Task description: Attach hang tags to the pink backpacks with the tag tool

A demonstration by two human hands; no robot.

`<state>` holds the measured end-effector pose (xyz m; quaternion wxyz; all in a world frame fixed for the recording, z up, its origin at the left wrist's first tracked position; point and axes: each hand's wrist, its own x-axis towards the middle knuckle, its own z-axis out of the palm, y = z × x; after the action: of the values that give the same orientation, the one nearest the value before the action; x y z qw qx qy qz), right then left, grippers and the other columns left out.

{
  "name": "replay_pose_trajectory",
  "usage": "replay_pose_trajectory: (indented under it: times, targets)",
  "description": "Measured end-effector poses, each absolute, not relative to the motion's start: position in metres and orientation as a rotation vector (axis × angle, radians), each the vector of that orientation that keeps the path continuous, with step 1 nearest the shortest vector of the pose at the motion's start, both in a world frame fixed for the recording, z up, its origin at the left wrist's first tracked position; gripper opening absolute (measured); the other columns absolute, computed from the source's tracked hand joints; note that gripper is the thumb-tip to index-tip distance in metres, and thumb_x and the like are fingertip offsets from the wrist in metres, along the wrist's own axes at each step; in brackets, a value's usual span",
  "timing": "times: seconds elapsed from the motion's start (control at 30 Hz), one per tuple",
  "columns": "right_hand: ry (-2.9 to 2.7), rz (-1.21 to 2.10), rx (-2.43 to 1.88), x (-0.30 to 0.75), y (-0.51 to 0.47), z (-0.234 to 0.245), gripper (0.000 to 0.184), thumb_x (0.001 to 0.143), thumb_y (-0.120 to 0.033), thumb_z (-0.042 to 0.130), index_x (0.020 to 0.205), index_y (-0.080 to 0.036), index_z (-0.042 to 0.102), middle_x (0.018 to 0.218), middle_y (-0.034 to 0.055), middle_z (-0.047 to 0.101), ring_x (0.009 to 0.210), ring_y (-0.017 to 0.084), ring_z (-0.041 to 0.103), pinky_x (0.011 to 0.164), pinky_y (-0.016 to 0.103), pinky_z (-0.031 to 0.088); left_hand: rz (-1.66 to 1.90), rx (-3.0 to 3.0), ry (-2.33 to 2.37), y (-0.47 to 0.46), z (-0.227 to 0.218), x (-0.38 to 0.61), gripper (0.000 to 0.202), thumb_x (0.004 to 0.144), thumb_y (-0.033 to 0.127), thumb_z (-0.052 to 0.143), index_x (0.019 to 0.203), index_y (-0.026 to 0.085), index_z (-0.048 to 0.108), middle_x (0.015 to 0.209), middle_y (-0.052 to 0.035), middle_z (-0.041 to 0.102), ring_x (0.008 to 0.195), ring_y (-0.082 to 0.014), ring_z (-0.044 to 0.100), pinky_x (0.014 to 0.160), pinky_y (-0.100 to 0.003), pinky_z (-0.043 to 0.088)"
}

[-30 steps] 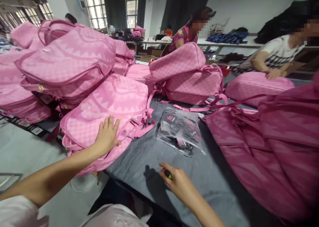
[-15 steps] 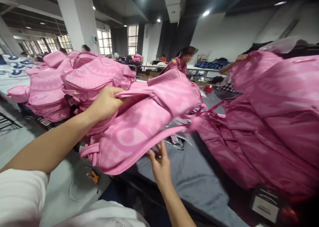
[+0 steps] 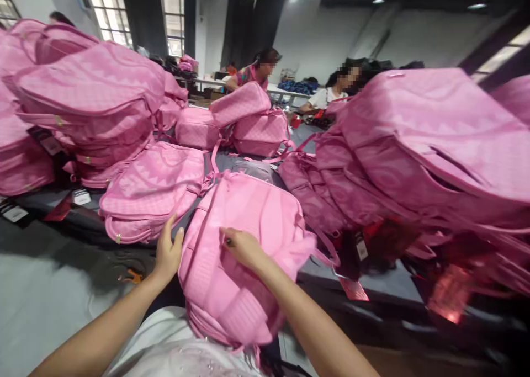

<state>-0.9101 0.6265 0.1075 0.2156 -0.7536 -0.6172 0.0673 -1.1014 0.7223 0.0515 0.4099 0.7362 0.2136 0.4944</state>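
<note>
A pink backpack lies back-side up in front of me, hanging over the near edge of the grey table. My left hand rests against its left side, fingers apart and extended. My right hand lies on top of its back panel with fingers curled, pinching a small dark object whose tip shows at the fingertips. Another pink backpack lies just left of it.
Stacks of pink backpacks rise at the left and right, with more at the middle back. Hang tags dangle from the right pile. Two people work at far tables. An orange tool lies on the floor.
The backpack that my left hand lifted off the pile has come down in front of me, flipped back-side up. Both hands now rest on it. The view has swung downward.
</note>
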Motion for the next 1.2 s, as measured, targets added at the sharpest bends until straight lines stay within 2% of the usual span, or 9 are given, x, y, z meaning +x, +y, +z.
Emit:
replay_pose_trajectory:
  times: [0.07,0.2,0.33,0.43,0.6,0.8,0.9,1.0,1.2]
  targets:
    - [-1.697,0.220,-2.157,-0.924,0.645,0.085,0.028,0.075,-0.016,0.069,0.102,-0.022,0.071,0.092,0.0028,0.071,0.079,0.017,0.069,0.073,0.025,0.052,1.095,2.294,0.517,0.715,0.047,-1.104,0.058,0.098,0.036,0.049,0.154,0.040,0.036,0.158,-0.0025,0.046,0.148,-0.0261,0.042,0.125,-0.049,0.037]
    - [-1.426,0.172,-2.367,-0.919,0.640,0.074,0.015,0.092,-0.026,0.057,0.095,-0.017,0.068,0.095,0.0118,0.069,0.078,0.020,0.070,0.071,0.032,0.053,0.614,2.888,0.272,0.699,0.025,-1.088,0.071,0.095,0.046,0.052,0.159,0.022,0.032,0.164,-0.0145,0.031,0.154,-0.0343,0.025,0.122,-0.059,0.036]
    - [-0.946,0.046,-2.587,-0.860,0.583,0.076,0.025,0.096,-0.030,0.050,0.108,-0.012,0.062,0.111,0.0255,0.065,0.088,0.031,0.071,0.072,0.042,0.054,0.570,2.921,0.564,0.688,-0.023,-1.066,0.063,0.097,0.043,0.043,0.154,0.015,0.043,0.162,-0.0165,0.033,0.153,-0.0369,0.025,0.122,-0.062,0.036]
    - [-0.642,0.066,-2.630,-0.813,0.541,0.071,0.041,0.089,-0.040,0.060,0.110,-0.005,0.058,0.111,0.0323,0.063,0.090,0.038,0.070,0.072,0.049,0.054,0.540,2.946,0.534,0.675,-0.055,-1.062,0.069,0.094,0.047,0.044,0.158,0.024,0.034,0.158,-0.0139,0.041,0.148,-0.0394,0.036,0.115,-0.065,0.044]
    - [-0.651,0.336,-2.353,-0.790,0.524,0.057,0.039,0.079,-0.049,0.066,0.094,-0.013,0.061,0.084,0.0089,0.070,0.075,0.021,0.065,0.065,0.031,0.052,0.575,2.978,0.367,0.671,-0.032,-1.059,0.070,0.089,0.055,0.047,0.155,0.034,0.039,0.150,-0.0144,0.053,0.136,-0.0400,0.054,0.097,-0.063,0.056]
    - [-0.834,0.298,-2.091,-0.821,0.535,0.069,0.044,0.076,-0.056,0.069,0.097,-0.019,0.059,0.080,-0.0015,0.063,0.068,0.014,0.053,0.063,0.027,0.039,0.595,3.056,-0.190,0.730,0.107,-0.955,0.045,0.101,0.039,0.038,0.140,0.028,0.057,0.150,-0.0058,0.055,0.144,-0.0278,0.045,0.118,-0.053,0.036]
    - [-0.905,0.316,-2.055,-0.820,0.534,0.069,0.044,0.077,-0.056,0.070,0.097,-0.019,0.059,0.076,-0.0024,0.060,0.065,0.015,0.049,0.062,0.027,0.037,0.614,3.185,-0.663,0.749,0.149,-0.908,0.042,0.100,0.048,0.044,0.108,0.017,0.071,0.111,-0.0126,0.072,0.111,-0.0279,0.060,0.101,-0.047,0.040]
    - [-0.937,0.395,-2.010,-0.811,0.536,0.059,0.045,0.079,-0.055,0.068,0.103,-0.018,0.060,0.082,-0.0005,0.064,0.071,0.016,0.052,0.067,0.028,0.040,0.545,3.221,-0.857,0.751,0.154,-0.889,0.036,0.095,0.047,0.056,0.085,0.017,0.073,0.082,-0.0089,0.069,0.086,-0.0232,0.057,0.087,-0.042,0.038]
    - [-0.884,0.391,-2.084,-0.801,0.546,0.050,0.044,0.076,-0.057,0.070,0.096,-0.020,0.059,0.073,-0.0026,0.059,0.062,0.016,0.050,0.061,0.028,0.034,0.276,3.188,-0.780,0.751,0.132,-0.878,0.039,0.092,0.055,0.059,0.083,0.020,0.073,0.094,-0.0084,0.069,0.092,-0.0240,0.055,0.092,-0.044,0.036]
